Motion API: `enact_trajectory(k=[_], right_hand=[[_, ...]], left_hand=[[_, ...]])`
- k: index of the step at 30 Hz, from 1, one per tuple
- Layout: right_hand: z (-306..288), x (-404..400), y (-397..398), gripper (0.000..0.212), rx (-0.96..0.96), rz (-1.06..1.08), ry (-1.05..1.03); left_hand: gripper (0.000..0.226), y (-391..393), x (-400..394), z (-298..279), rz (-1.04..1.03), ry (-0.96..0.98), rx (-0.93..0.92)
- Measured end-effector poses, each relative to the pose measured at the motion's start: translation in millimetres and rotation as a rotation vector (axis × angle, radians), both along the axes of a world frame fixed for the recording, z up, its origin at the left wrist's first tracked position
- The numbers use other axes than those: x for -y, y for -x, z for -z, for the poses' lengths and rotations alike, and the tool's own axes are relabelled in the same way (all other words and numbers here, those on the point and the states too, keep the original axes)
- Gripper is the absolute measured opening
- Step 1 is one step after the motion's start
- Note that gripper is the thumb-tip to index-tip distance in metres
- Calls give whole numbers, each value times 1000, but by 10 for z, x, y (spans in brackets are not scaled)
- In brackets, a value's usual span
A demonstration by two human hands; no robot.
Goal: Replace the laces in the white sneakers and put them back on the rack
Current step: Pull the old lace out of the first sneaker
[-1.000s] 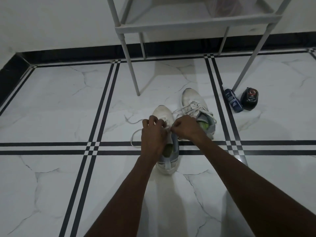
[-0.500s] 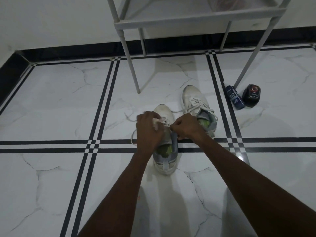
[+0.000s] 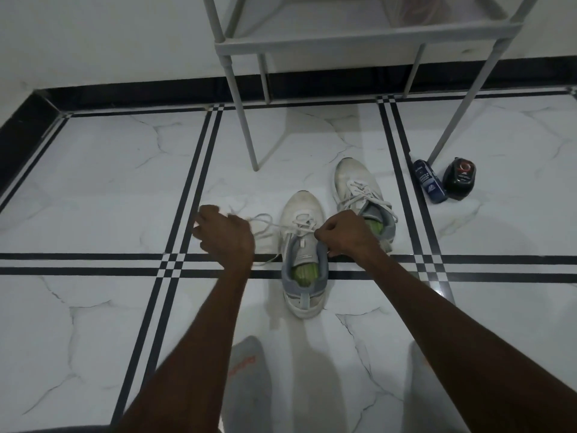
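Lacing continues at frame centre: my left hand point(image 3: 223, 234) draws the lace point(image 3: 265, 220) sideways, my right hand point(image 3: 346, 234) pinches it at the near sneaker point(image 3: 303, 245); upper rack point(image 3: 368, 35) waits.

My two white sneakers stand toes-away on the marble floor below the grey rack point(image 3: 368, 35), the near sneaker point(image 3: 304, 245) half-laced with its white lace point(image 3: 265, 221) trailing out left, the far sneaker point(image 3: 359, 192) just beside it, fully laced.

White marble floor point(image 3: 93, 182), black inlay lines, black skirting point(image 3: 140, 92), white wall point(image 3: 93, 35).
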State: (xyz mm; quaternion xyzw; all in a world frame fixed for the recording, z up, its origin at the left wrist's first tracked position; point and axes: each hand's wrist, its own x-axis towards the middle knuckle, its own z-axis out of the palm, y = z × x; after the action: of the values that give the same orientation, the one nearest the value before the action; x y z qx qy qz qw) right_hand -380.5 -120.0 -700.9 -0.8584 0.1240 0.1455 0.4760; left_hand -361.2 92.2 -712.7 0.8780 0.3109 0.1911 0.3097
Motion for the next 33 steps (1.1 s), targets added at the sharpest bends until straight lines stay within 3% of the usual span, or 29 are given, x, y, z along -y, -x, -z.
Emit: enact_trajectory(k=[2,4,6,10,11,14,16,18,21,24,26,30,33], right_hand=[[-13,-5,-5,25,10,-17,22],[-17,-11,-18,24,27,-51,64],[-15,-14,-23,28,34,-76,79],[13,-1,-4,27,29,-67,65],[17,2,-5,23,13,-36,35],[50,15,5,23,2,20,14],[77,15,-5,25,17,6,33],[95,18,-29,24,23,-2,36],[121,-2,-65,25,61,-49,119],[132,-53,-89,19,109,-66,216],[130,-82,-90,21,163,-94,277],[134,-210,-82,34,327,-371,590],[180,-340,-118,27,355,-454,731]], left_hand=[[28,142,188,81,384,-81,146],[23,240,400,198,753,-172,80],[17,274,541,273,927,-284,-35],[11,259,585,221,823,-274,35],[10,230,507,189,682,-240,92],[21,18,46,70,6,34,150],[28,-61,-211,26,-169,-27,42],[35,-28,-173,29,-30,-51,66],[29,164,243,95,366,-41,153],[32,309,500,188,619,71,-33],[25,334,514,256,681,98,-84],[10,343,419,343,627,244,28],[10,352,395,377,609,311,34]])
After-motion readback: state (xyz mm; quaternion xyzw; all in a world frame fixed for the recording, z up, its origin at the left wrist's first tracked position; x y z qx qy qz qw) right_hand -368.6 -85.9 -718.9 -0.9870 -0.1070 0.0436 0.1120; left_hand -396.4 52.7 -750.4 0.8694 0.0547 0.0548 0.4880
